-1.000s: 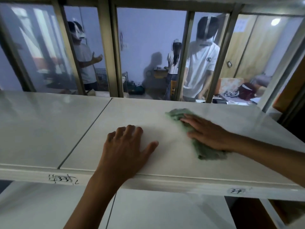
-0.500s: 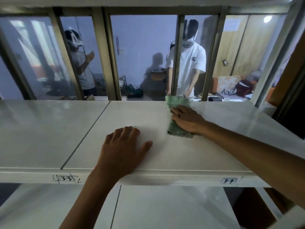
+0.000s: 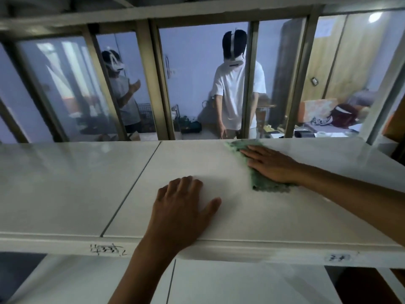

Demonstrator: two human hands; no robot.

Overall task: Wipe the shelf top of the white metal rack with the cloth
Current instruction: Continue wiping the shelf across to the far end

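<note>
A green cloth [image 3: 260,183] lies flat on the white shelf top [image 3: 72,185] of the metal rack, reaching to the shelf's far edge. My right hand [image 3: 271,164] presses down on the cloth with fingers stretched out, pointing left and away. My left hand [image 3: 182,209] rests palm down on the bare shelf near the front edge, fingers slightly spread, holding nothing. A seam [image 3: 131,189] divides the shelf top into two panels; both hands are on the right panel.
Upright rack posts [image 3: 157,84] rise behind the shelf's far edge. Beyond them stand two persons with headsets, one in a white shirt [image 3: 234,93]. A lower white shelf [image 3: 241,281] shows beneath the front rail, which carries handwritten marks [image 3: 107,249].
My right hand slid the cloth from mid-shelf out to the far edge and now sits a little to the right there. My left hand has stayed in place.
</note>
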